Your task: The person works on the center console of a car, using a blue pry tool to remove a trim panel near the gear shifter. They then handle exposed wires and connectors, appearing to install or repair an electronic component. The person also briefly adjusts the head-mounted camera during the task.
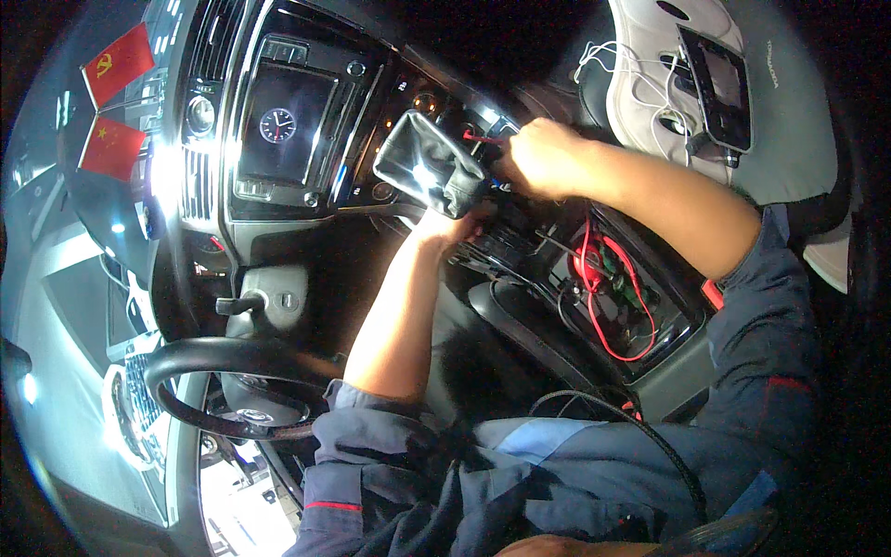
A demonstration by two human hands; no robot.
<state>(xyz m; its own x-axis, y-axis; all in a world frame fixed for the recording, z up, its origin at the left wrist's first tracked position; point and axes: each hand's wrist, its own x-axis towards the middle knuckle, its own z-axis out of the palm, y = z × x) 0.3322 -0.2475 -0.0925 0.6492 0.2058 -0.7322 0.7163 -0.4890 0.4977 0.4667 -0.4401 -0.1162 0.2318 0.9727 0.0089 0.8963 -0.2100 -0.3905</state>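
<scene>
Jacket was nearest cam. Gear boot lay over console, just beyond L hand, left of R hand, long axis slanting upper L to lower R. L was nearer, fingers mostly hidden, grip unclear; R was curled, couldn't tell on what.

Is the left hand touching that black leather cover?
Cannot tell. In the head view, the left hand meets the lower edge of the black leather cover, which overlaps it and hides the spot where they might touch.
</scene>
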